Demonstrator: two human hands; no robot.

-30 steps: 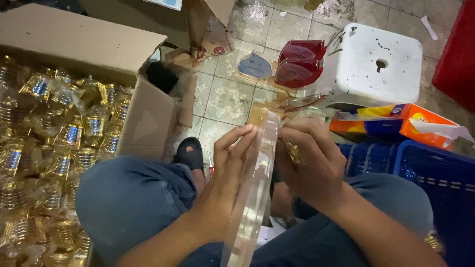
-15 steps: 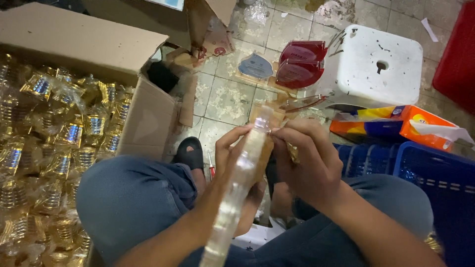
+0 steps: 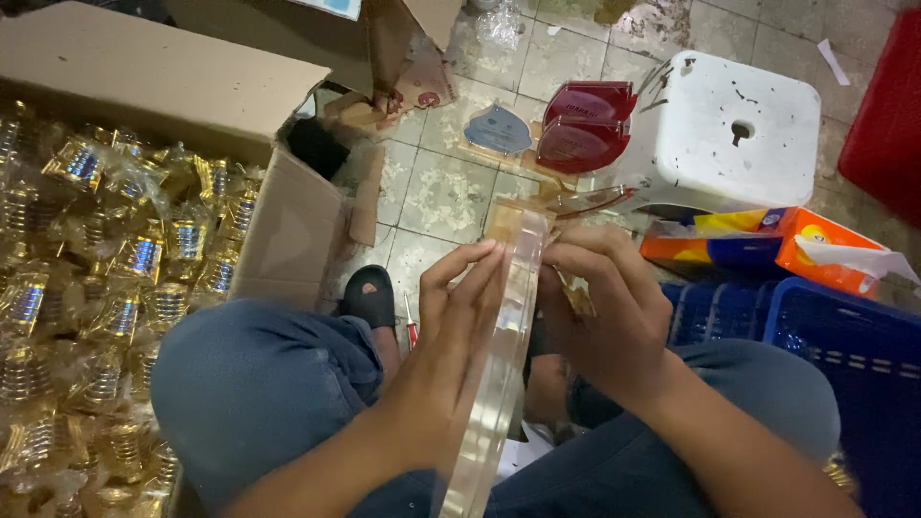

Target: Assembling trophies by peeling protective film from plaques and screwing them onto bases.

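A long clear acrylic piece [image 3: 501, 374] stands on edge between my knees, its top edge near the floor tiles. My left hand [image 3: 459, 317] presses flat against its left face with fingers stretched upward. My right hand [image 3: 604, 307] grips its right side near the top, fingers curled, with a small brownish scrap [image 3: 578, 295] under the fingers. Both hands hold the same piece above my lap in blue trousers.
An open cardboard box [image 3: 288, 192] of wrapped gold trophy parts [image 3: 115, 288] fills the left. A white plastic stool [image 3: 729, 134], red acrylic plaques [image 3: 585, 129], a tissue box [image 3: 767, 245] and a blue crate [image 3: 835, 355] lie to the right. A red-handled screwdriver [image 3: 411, 328] rests beside my black sandal [image 3: 369, 293].
The clear piece has turned between my hands, from tilted with a rounded look to standing edge-on. My left fingers have straightened up along its face. My right hand stays near the top.
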